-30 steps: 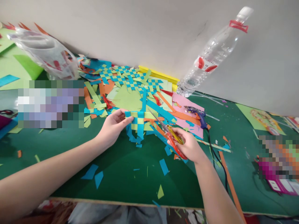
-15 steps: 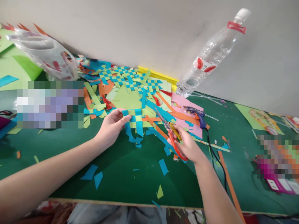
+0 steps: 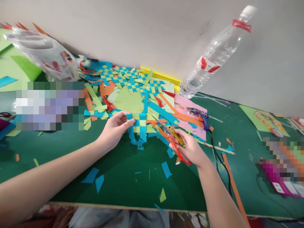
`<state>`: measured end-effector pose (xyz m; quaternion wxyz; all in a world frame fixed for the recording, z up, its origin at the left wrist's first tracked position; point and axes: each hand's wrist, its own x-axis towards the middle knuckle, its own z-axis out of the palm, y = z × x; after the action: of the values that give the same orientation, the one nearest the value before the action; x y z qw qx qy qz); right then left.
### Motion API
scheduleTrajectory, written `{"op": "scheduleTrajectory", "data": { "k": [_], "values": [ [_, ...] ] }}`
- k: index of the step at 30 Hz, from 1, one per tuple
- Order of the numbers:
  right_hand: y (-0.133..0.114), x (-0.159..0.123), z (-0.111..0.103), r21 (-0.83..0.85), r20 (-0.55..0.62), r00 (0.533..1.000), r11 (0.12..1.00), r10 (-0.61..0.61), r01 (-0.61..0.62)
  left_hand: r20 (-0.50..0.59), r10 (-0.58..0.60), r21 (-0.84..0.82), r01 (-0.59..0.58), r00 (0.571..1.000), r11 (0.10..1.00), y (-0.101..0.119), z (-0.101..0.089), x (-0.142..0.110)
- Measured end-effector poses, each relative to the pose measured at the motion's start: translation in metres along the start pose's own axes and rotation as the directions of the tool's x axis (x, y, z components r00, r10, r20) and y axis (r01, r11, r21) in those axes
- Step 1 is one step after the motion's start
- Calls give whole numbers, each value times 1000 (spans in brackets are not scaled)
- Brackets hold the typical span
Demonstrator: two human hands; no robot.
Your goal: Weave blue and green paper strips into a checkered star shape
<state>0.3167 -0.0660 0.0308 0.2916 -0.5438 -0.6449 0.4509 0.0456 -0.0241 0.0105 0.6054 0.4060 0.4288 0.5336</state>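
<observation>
My left hand (image 3: 117, 128) pinches the left edge of a small woven piece of blue and light green paper strips (image 3: 139, 124), thumb on the near face. Loose blue strip ends hang from its lower side. In my right hand (image 3: 188, 145) is a pair of scissors (image 3: 174, 141) with red and yellow handles. The blades point up and left, their tips close to the right side of the woven piece; whether they touch it I cannot tell. Behind lie several finished-looking blue and green woven pieces (image 3: 123, 76) on a pile of paper strips.
A clear plastic bottle (image 3: 216, 53) stands against the wall. A blue glue gun (image 3: 204, 120) with a black cord rests on pink paper (image 3: 190, 104). A plastic bag (image 3: 42, 53) sits at the left. Paper scraps (image 3: 166, 169) dot the green table (image 3: 133, 196), whose front edge is near me.
The woven piece and my left hand have shifted slightly right and down. The scissors have come left, bringing their tips closer to the piece.
</observation>
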Motion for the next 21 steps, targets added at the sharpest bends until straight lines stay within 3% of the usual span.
{"op": "scheduleTrajectory", "data": {
  "k": [9,14,21],
  "values": [
    [0,0,0,78,9,998,995,54,-55,23,6,14,-7,1000,1000,-2,-2,0],
    [-3,2,-1,-10,-91,996,1000,22,-23,-11,26,33,-26,1000,999,-1,-1,1],
    [-2,3,-4,99,-90,996,995,25,-16,-19,32,26,-32,999,999,-3,-2,1]
  ]
}}
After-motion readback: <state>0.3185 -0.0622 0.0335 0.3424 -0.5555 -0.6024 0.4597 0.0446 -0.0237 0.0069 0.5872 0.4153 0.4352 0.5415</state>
